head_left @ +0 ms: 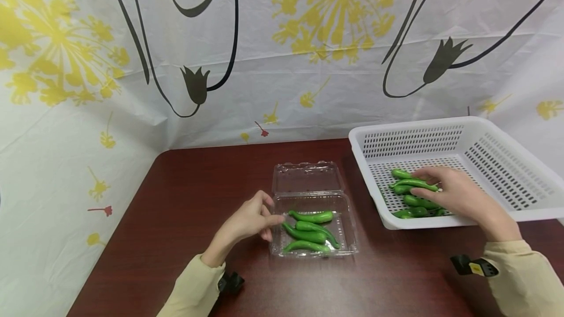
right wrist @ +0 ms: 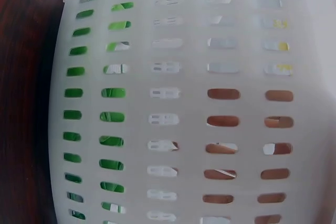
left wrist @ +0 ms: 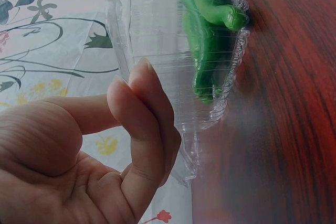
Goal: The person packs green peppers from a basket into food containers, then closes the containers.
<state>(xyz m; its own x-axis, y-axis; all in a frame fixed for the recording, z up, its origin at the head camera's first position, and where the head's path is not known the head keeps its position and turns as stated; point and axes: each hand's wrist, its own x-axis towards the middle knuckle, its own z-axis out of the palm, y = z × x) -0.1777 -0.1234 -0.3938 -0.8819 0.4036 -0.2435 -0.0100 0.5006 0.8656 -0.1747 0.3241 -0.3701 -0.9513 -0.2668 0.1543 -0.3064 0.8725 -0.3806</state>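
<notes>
1. Clear plastic formed the hinged box [head_left: 345, 224], which stood on the dark red table [head_left: 211, 180] with its lid [head_left: 307, 180] laid back. Head view: 4 green peppers [head_left: 308, 236] lay inside.
2. Left hand [head_left: 251, 216]: located at the box's left edge, fingers bent. Head view: thumb and index finger apart. Left wrist view: fingertips close together in front of the box; whether they clamped the rim could not be told.
3. Left wrist view also exposed the ribbed side of the box, with peppers visible through it; the head view did not show this face.
4. Right hand [head_left: 454, 194]: inside the white basket [head_left: 414, 142], thumb and fingers on opposite sides of 1 pepper [head_left: 411, 183]. Whether they clamped it could not be told. More peppers lay beneath.
5. Right wrist view: the slotted outer wall [right wrist: 139, 103] of the basket filled most of the frame. Peppers and hand appeared only as patches through the slots; the head view showed the interior.
</notes>
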